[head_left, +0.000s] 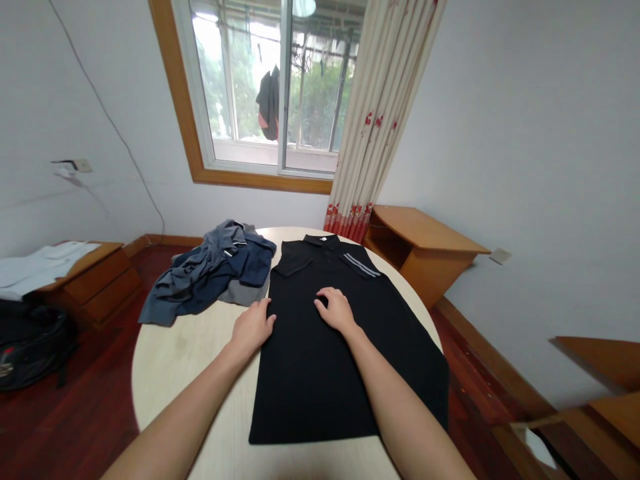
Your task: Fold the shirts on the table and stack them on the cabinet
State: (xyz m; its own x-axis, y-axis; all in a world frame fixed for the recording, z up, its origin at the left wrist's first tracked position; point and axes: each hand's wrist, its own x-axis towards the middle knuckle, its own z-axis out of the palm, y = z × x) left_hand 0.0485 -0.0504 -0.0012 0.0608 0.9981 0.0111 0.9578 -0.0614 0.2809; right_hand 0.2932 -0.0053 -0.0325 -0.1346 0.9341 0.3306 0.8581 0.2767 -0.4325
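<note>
A black polo shirt [320, 373] lies spread on the round pale table [165, 373], its collar toward the window. Both sleeves lie inward over the body, the right one with two grey stripes. My left hand [254, 325] touches the shirt's left edge, with its thumb and fingers apart and nothing seen between them. Over the middle of the shirt, below the collar, rests my right hand [335, 308], its fingers slightly curled and its thumb apart, holding nothing visible.
A heap of grey and navy clothes [210, 270] lies at the table's back left. Beyond the table's right side stands a wooden desk [425, 233], beside a curtain [380, 120]. A wooden cabinet [107, 287] and a black bag [35, 347] are at the left.
</note>
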